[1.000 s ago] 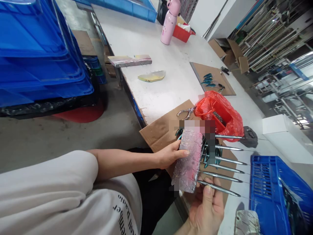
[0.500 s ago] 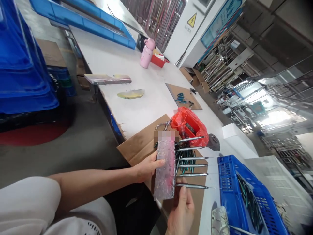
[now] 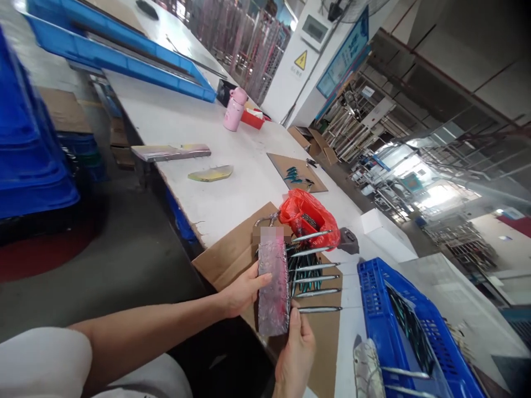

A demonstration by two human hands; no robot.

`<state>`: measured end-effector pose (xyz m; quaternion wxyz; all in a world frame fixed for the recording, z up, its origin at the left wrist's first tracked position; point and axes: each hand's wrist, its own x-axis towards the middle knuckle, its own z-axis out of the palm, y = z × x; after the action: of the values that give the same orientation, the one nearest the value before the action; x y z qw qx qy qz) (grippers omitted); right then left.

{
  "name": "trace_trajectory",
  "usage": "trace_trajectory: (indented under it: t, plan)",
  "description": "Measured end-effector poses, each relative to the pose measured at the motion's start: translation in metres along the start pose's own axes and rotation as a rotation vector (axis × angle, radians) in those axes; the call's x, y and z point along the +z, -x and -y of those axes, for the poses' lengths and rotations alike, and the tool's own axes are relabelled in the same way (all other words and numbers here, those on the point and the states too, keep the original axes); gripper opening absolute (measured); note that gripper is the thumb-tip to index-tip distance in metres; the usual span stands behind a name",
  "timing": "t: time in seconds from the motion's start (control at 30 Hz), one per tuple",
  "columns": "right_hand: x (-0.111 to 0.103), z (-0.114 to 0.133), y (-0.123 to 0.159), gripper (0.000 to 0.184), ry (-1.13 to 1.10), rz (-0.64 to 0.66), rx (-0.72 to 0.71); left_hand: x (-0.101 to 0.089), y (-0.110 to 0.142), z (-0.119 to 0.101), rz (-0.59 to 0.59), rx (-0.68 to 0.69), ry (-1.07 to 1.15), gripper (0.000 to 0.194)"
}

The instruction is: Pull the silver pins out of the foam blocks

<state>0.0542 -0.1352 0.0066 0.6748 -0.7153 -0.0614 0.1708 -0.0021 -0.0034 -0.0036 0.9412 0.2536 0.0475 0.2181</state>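
Observation:
My left hand (image 3: 240, 292) grips the left edge of a pink and silver paint-crusted block (image 3: 272, 287), held upright over a cardboard sheet (image 3: 226, 257). Several metal spikes (image 3: 316, 272) stick out of the block's right side, pointing right. My right hand (image 3: 296, 354) holds the block from below, its thumb by the lowest spike. Under the spikes lie teal-handled tools (image 3: 307, 276) on the cardboard.
A red plastic bag (image 3: 307, 216) sits behind the block on the white table (image 3: 215, 188). A blue crate (image 3: 410, 326) stands at right, a white box (image 3: 388, 235) beyond it. Farther off are a pink bottle (image 3: 234, 109), a painted bar (image 3: 170, 152) and stacked blue crates (image 3: 29, 160) on the floor at left.
The view has lifted and swung toward the far end of the table. Both hands still hold the spiked block in much the same pose; my right hand sits a little lower under it.

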Motion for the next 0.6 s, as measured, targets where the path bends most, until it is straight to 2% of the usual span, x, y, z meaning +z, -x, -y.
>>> trace_trajectory:
  t: [0.13, 0.2, 0.27, 0.4, 0.6]
  plan:
    - [0.004, 0.006, 0.015, 0.055, 0.013, 0.077, -0.099, 0.002, 0.002, -0.003, -0.031, -0.049, -0.042, 0.04]
    - [0.004, 0.011, 0.022, 0.058, 0.044, 0.16, -0.105, 0.004, 0.002, -0.002, -0.031, -0.07, -0.06, 0.038]
    - [0.001, 0.014, 0.028, 0.055, 0.091, 0.165, -0.089, 0.007, 0.001, 0.002, -0.02, -0.106, -0.071, 0.037]
    - [-0.022, 0.01, 0.035, 0.047, 0.161, 0.025, -0.099, 0.02, 0.001, 0.017, 0.046, -0.196, -0.085, 0.037]
    - [-0.091, -0.003, 0.046, 0.05, 0.27, -0.266, -0.104, 0.059, -0.003, 0.051, 0.192, -0.435, -0.288, 0.037]
